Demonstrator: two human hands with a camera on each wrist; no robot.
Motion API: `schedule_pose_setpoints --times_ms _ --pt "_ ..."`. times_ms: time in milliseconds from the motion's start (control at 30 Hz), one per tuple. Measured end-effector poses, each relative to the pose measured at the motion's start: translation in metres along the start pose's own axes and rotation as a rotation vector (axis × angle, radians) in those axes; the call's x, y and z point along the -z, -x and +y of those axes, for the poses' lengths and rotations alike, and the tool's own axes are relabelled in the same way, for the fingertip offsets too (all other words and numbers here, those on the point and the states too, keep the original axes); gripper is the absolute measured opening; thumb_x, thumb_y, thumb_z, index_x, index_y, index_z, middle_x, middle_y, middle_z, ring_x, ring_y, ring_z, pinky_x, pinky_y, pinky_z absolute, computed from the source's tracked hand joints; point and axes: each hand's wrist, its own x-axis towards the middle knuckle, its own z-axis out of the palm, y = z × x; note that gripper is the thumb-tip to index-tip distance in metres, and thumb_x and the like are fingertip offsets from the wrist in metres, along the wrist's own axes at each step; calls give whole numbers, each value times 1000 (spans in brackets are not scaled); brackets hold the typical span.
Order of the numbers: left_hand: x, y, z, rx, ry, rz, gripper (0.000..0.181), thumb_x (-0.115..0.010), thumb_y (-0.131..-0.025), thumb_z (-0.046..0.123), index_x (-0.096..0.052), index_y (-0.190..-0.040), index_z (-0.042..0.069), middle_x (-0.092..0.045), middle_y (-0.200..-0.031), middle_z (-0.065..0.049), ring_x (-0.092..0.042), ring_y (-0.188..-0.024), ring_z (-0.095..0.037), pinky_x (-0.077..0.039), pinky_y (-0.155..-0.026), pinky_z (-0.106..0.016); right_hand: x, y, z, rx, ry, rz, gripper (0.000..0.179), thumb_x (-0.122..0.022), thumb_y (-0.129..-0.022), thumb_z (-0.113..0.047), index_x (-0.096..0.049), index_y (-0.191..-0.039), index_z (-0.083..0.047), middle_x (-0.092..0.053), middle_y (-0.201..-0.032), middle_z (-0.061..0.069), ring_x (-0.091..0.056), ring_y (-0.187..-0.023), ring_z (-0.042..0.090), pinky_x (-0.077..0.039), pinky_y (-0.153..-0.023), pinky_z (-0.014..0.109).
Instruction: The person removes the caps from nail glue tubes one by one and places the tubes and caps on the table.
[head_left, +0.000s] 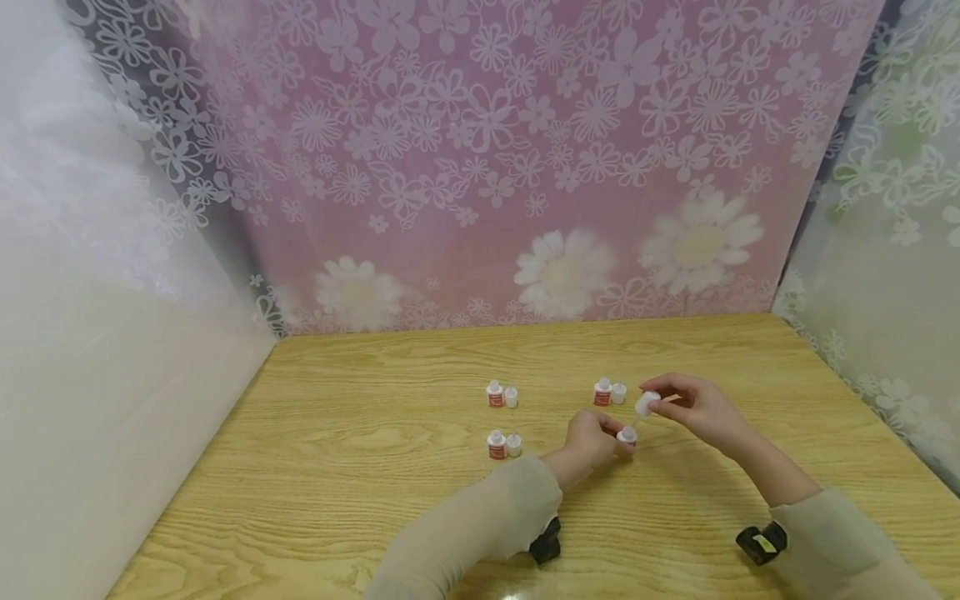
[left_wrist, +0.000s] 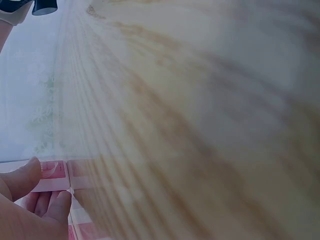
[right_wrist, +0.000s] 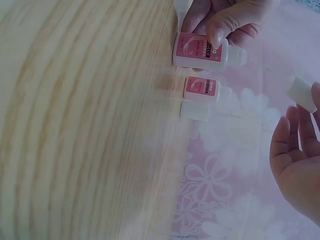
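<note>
My left hand grips a small white glue bottle with a pink-red label, upright at the table surface. Its pale nozzle is uncovered in the right wrist view. Just above and to the right of that bottle, my right hand pinches a white cap between thumb and fingers, apart from the nozzle. In the left wrist view, the thumb and fingers lie around the bottle, whose label shows only in part.
Behind my hands stands another glue bottle with a white cap beside it. To the left are two more bottles, one at the back and one nearer, each with its cap alongside. Flowered sheets enclose the wooden table.
</note>
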Motion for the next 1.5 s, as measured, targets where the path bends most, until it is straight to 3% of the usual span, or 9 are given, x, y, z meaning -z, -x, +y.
schedule_pose_setpoints --times_ms 133,400,700,1067,1267,1500 --pt "0 -1 0 -4 -7 0 19 -77 -61 -5 -65 -71 6 -57 -63 3 -52 -58 -10 -42 -53 -25 0 0 -2 -13 -17 15 24 -56 -87 -8 -55 -107 5 -57 -96 11 -55 -81 12 -48 -66 26" --pt "0 -2 0 -13 -15 1 19 -77 -62 -3 -64 -71 6 -57 -63 3 -51 -58 -9 -42 -53 -25 5 1 0 -17 -48 45 21 -55 -87 -6 -54 -105 6 -58 -92 5 -58 -79 16 -48 -66 25" --pt "-1 -2 -1 -20 -23 8 18 -78 -61 -2 -65 -70 7 -56 -63 3 -50 -58 -9 -42 -54 -24 6 2 3 -32 -89 60 20 -55 -87 -4 -53 -103 9 -58 -91 -1 -57 -77 9 -47 -65 23" --pt "-2 -3 -3 -8 -17 13 20 -78 -60 -4 -64 -70 7 -56 -63 3 -50 -58 -9 -42 -54 -25 5 3 4 -61 -155 90 19 -59 -85 -4 -52 -98 8 -57 -89 0 -58 -76 11 -47 -64 23" --pt "-3 -3 -3 -13 -33 25 20 -79 -59 -2 -64 -68 7 -55 -62 4 -48 -57 -8 -41 -52 -24 5 3 3 -63 -205 98 14 -58 -84 -1 -48 -90 8 -56 -91 -4 -57 -77 8 -47 -64 21" --pt "-3 -4 -3 -13 -40 25 19 -79 -59 -2 -64 -68 8 -55 -62 5 -48 -57 -8 -41 -52 -24 4 3 2 -85 -175 105 16 -59 -84 -3 -46 -80 6 -57 -91 -6 -56 -77 8 -47 -64 22"
